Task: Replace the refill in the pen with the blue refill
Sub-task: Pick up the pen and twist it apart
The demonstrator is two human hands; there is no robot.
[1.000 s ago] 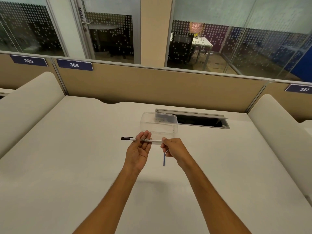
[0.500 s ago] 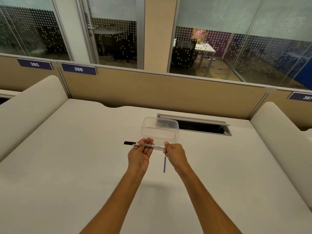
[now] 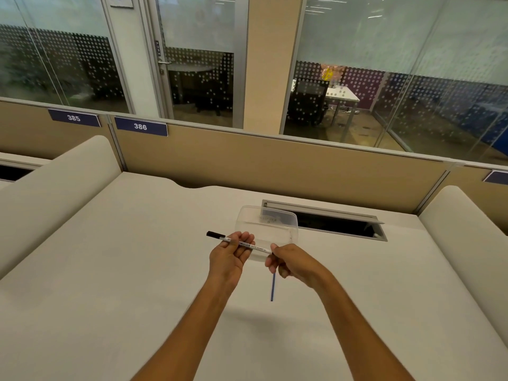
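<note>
Above the counter's middle, both hands share the pen.
Left hand [image 3: 232, 254] cradles the pen [image 3: 242, 243] on curled fingers, long axis crosswise; right hand [image 3: 291, 264] pinches its right end, with the blue refill [image 3: 273, 287] on the counter [image 3: 137, 270] just beneath.

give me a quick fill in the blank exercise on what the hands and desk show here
1. The left hand holds the pen, whose cap is ____ in colour.
2. The right hand grips the pen's other end and a thin ____ refill.
3. Behind the hands sits a clear plastic ____ on the desk.
4. The sign on the partition left of 386 reads ____.

Missing words: black; blue; container; 385
</note>
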